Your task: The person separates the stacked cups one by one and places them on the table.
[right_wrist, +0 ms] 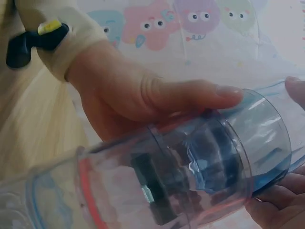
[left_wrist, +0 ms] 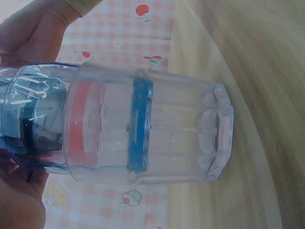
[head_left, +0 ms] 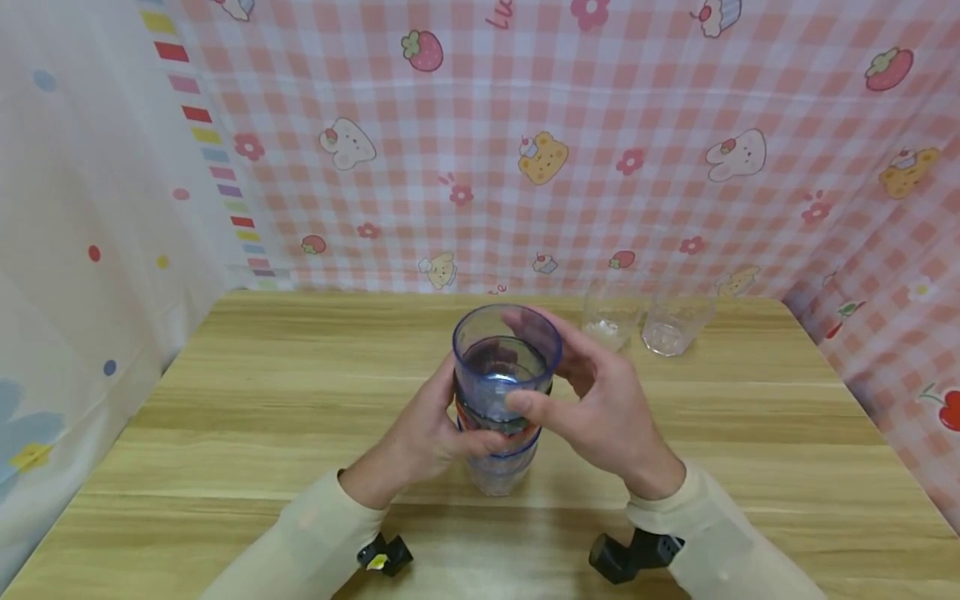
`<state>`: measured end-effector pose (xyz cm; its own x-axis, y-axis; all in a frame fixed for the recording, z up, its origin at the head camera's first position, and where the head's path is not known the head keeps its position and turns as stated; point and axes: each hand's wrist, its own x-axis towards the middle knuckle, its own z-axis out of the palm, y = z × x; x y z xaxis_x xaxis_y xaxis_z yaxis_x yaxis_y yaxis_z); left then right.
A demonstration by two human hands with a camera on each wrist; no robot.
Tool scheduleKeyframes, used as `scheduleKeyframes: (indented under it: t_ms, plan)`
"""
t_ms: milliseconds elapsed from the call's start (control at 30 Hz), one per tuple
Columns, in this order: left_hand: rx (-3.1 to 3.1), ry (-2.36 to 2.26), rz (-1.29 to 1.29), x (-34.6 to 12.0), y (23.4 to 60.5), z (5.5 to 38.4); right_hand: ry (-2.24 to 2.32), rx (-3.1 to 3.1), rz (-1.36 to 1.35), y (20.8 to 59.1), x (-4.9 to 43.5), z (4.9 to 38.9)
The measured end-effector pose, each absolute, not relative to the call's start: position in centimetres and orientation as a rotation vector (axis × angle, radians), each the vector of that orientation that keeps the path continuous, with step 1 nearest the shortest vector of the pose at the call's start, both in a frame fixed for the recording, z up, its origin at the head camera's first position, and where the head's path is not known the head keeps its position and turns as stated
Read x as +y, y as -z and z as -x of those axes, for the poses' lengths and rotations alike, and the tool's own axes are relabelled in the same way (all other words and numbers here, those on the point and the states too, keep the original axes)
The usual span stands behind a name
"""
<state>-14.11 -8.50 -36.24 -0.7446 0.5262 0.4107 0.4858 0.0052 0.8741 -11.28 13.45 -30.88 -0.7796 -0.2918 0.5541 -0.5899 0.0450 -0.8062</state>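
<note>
A tall stack of nested see-through plastic cups (head_left: 498,467) stands upright between the two hands in the head view. Its uppermost cup (head_left: 502,325) has a blue-violet tint; lower down, red and blue bands (left_wrist: 139,125) show through the walls. The left hand (head_left: 420,433) grips the stack's middle, thumb across the near side. Higher up, the right hand (head_left: 607,408) holds the top cup, its thumb in front and fingers behind. In the left wrist view the clear faceted base (left_wrist: 221,131) is near the wooden tabletop; whether they touch I cannot tell.
Two clear cups, one (head_left: 611,321) beside the other (head_left: 671,329), stand at the table's back right. A checked pink curtain (head_left: 480,217) hangs behind the wooden table (head_left: 300,358), and a white one (head_left: 105,317) hangs at its left.
</note>
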Motion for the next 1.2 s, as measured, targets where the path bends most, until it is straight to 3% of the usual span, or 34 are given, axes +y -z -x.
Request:
scheduleKeyframes:
  t_ms: [733,1200]
  plan:
    - [2.248,-1.871,-1.054,-8.6,36.6,13.9,-1.865,-1.885,-0.992,27.9,14.0,11.3]
    - [2.237,-1.931,-1.148,-8.3,36.8,14.1,-1.969,-1.679,-0.955,25.9,14.9,11.6]
